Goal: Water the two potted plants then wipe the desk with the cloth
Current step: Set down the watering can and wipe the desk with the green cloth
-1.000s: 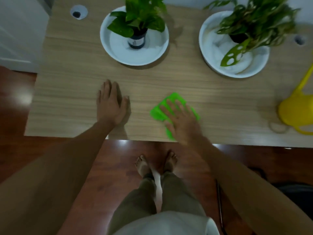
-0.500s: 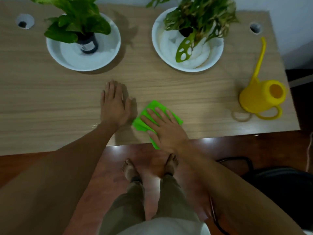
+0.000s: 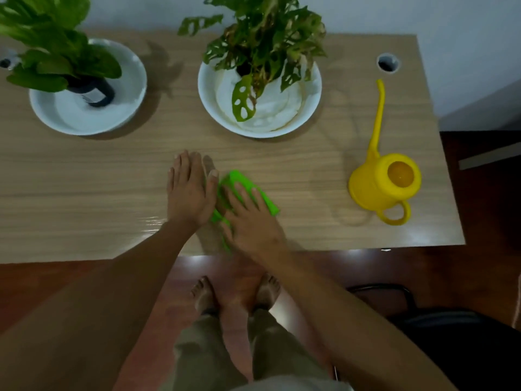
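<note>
pressing flat on the green cloth (image 3: 247,193), the right hand (image 3: 251,221) lies palm down with its fingers spread, near the front edge of the wooden counter (image 3: 84,179). the left hand (image 3: 190,190) lies flat on the counter just beside it, fingers together and its thumb touching the cloth's left edge; neither hand pinches anything. behind the hands, toward the wall, stand two potted plants, each in a white bowl: the left plant (image 3: 53,46) with broad green leaves in a dark pot, and the right plant (image 3: 265,43) with holed leaves, some browning. well apart to the right, a yellow can (image 3: 384,182) stands upright with its long spout pointing toward the wall and its handle toward the front edge. a round cable hole (image 3: 388,62) sits near the far right corner. below the counter edge, bare feet (image 3: 236,294) stand on a reddish floor.
</note>
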Action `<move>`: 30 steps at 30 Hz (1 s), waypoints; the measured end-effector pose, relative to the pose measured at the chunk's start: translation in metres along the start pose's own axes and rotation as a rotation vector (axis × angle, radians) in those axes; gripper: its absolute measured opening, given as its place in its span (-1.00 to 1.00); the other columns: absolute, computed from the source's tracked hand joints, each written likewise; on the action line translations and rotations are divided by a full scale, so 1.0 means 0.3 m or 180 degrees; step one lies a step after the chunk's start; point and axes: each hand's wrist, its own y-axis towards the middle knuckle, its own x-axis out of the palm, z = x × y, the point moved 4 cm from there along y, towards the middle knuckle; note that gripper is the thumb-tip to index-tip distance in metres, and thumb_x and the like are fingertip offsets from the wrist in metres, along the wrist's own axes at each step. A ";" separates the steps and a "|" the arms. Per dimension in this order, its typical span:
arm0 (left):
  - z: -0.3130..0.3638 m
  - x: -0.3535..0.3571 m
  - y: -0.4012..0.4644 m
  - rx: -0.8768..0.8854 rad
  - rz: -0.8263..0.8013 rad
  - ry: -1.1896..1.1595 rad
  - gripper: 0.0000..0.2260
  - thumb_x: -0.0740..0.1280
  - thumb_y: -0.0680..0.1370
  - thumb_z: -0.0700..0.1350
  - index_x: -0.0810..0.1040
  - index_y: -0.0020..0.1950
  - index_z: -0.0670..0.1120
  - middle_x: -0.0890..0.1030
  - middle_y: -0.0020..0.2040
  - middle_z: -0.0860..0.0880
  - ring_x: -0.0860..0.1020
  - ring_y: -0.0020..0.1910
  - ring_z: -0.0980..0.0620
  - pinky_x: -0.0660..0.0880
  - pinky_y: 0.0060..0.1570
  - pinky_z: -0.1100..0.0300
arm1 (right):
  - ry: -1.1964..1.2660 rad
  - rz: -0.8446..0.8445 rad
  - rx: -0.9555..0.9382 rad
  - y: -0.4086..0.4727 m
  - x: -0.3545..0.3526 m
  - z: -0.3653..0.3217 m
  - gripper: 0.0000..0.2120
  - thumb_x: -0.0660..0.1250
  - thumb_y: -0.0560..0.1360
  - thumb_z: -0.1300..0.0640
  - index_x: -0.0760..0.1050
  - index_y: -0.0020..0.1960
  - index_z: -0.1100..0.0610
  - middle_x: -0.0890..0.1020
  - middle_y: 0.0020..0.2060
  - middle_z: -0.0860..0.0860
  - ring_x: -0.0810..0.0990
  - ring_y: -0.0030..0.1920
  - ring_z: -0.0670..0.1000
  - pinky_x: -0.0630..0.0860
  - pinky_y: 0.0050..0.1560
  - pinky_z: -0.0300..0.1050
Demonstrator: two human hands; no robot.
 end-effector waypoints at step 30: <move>0.240 0.204 0.111 0.0258 -0.0082 0.0332 -0.36 -0.03 0.69 0.15 -0.06 0.67 -0.17 -0.06 0.69 -0.14 -0.15 0.67 -0.06 -0.14 0.63 -0.12 | 0.0782 0.0606 0.3096 0.322 -0.232 0.856 -0.42 -0.19 0.73 -0.16 -0.19 0.71 -0.07 -0.16 0.71 0.03 -0.24 0.69 0.15 -0.29 0.64 0.25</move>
